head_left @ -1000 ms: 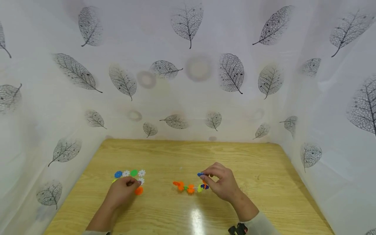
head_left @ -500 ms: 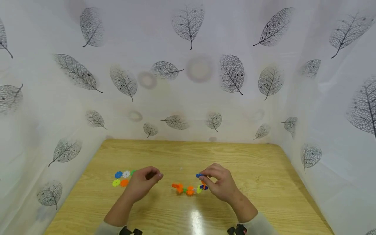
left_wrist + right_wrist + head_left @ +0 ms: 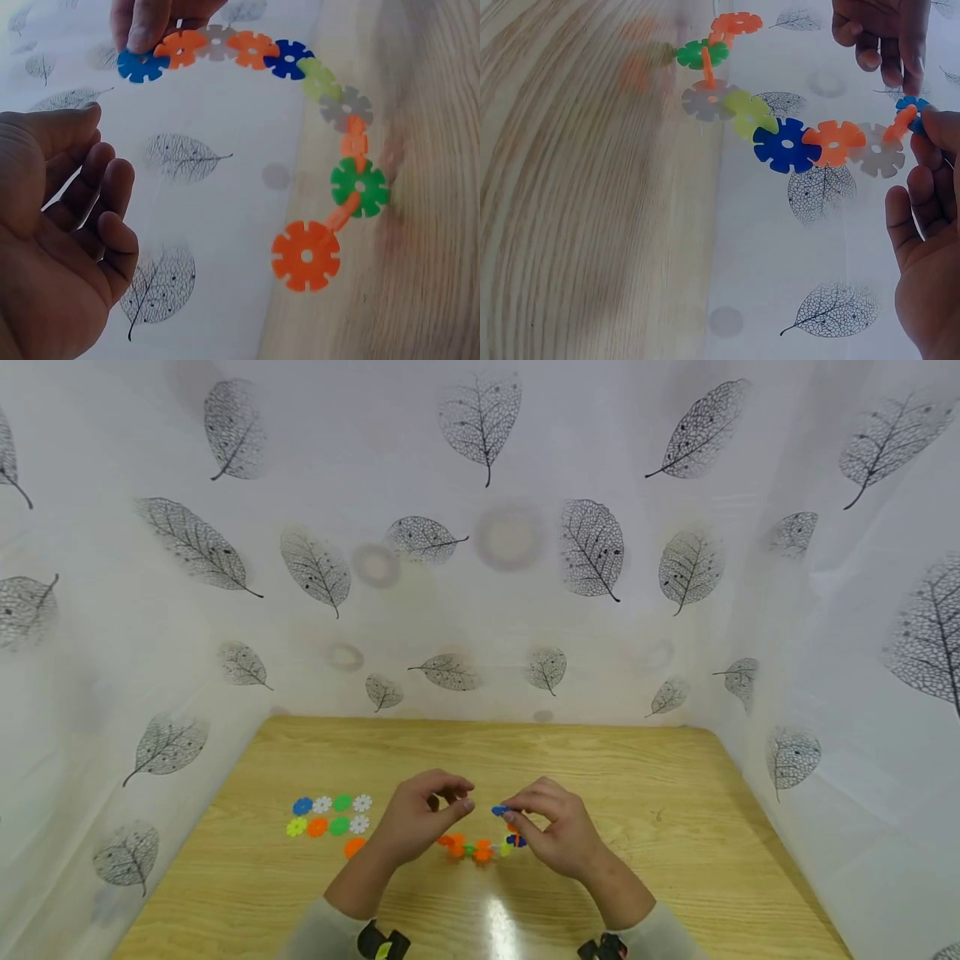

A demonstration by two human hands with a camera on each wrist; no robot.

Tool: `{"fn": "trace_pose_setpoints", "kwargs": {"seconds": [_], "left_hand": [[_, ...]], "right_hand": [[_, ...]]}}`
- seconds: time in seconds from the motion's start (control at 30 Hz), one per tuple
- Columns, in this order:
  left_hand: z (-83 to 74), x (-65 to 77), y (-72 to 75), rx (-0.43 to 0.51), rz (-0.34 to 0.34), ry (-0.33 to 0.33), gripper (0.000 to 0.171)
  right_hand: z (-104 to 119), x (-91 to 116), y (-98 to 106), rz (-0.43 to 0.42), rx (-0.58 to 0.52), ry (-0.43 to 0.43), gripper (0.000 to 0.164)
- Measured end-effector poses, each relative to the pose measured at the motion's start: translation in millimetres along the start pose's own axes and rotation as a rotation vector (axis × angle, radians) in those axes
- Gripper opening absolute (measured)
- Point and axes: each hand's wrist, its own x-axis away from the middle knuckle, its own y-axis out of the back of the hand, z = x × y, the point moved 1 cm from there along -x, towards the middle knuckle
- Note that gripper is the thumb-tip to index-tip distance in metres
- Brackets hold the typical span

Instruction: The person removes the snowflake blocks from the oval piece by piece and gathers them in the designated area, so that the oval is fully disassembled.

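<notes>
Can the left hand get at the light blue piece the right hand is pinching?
Probably yes: the left hand looks empty, with no visible obstacle between it and the light blue piece, though the right hand covers part.

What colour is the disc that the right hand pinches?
The right hand pinches a blue disc, best seen in the left wrist view.

Near the table's (image 3: 675, 793) left edge, nine loose discs (image 3: 317, 827) show: four in the far row, four in the next, one nearest the front edge. By colour: three white, two green, two orange, one blue, one yellow. Well in from both side edges, one chain (image 3: 290, 59) of eleven discs: five orange, two blue, two grey, one yellow, one green. Hands: one left hand (image 3: 417, 814), one right hand (image 3: 562, 831). Sleeves (image 3: 667, 933): two.
</notes>
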Motion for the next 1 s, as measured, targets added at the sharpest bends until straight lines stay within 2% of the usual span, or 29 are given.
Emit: {"fn": "trace_pose_setpoints", "kwargs": {"seconds": [0.1, 0.27, 0.57, 0.77, 1.0], "left_hand": [[-2.1, -4.1, -6.6, -0.032, 0.022, -0.031, 0.013], [-5.1, -6.7, -13.1, -0.053, 0.053, -0.044, 0.007], [-5.3, -6.1, -19.8, -0.02, 0.111, -0.074, 0.003], [-6.7, -5.2, -21.8, -0.023, 0.087, -0.107, 0.004], [-11.1, -4.9, -19.6, -0.054, 0.038, -0.11, 0.01]], "right_hand": [[1, -1, 0, -0.005, 0.001, 0.009, 0.023], [2, -1, 0, 0.012, -0.012, 0.0, 0.023], [6, -2, 0, 0.037, -0.016, -0.004, 0.022], [6, 0, -3, 0.037, -0.011, -0.02, 0.022], [1, 8, -6, 0.14, 0.024, -0.164, 0.043]]}}
